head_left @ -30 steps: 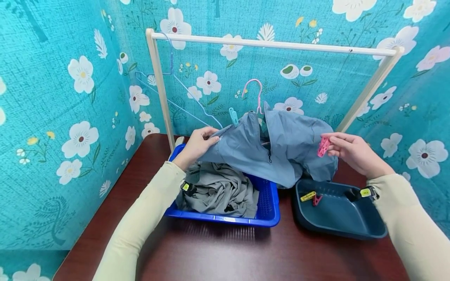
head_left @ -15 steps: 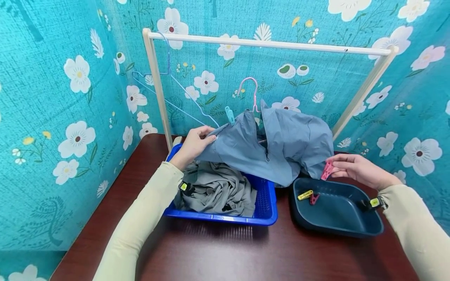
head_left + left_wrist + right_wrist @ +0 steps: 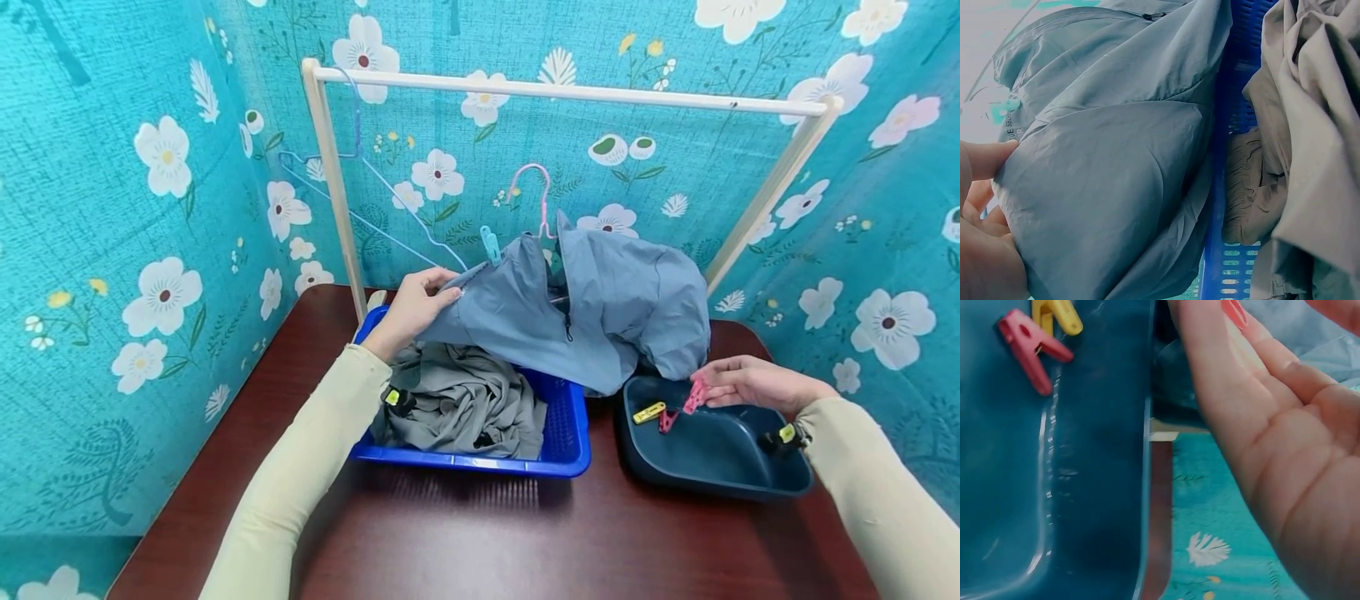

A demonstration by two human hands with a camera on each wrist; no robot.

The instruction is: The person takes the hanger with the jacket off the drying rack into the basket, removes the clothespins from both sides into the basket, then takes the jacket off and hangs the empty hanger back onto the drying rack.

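1. Surface (image 3: 450, 542): dark red-brown, carrying basket and tray side by side, within your reach.
2. Wooden rack (image 3: 570, 89): stands behind them; a blue hanger (image 3: 412, 215) hangs at its left end.
3. Blue-grey jacket (image 3: 600, 292): draped partly over the basket, between your hands. A pink hanger (image 3: 548, 192) shows its hook at the neck, off the bar; its frame probably props the shoulders.
4. Blue basket (image 3: 465, 462): under the jacket's left part, containing crumpled grey clothes (image 3: 468, 408).
5. Dark tray (image 3: 727, 446): at right, gathering loose pegs.
6. Your hands, well apart: left hand (image 3: 416, 308) pinches the jacket's left edge, likely to steady the cloth; right hand (image 3: 761, 385) pinches a pink peg (image 3: 696, 395) above the tray.
7. Turquoise peg (image 3: 491, 246): on the jacket's upper left edge, apparently clamping cloth to hanger.
8. Yellow peg (image 3: 649, 412), red peg (image 3: 667, 422): lying in the tray, close together.
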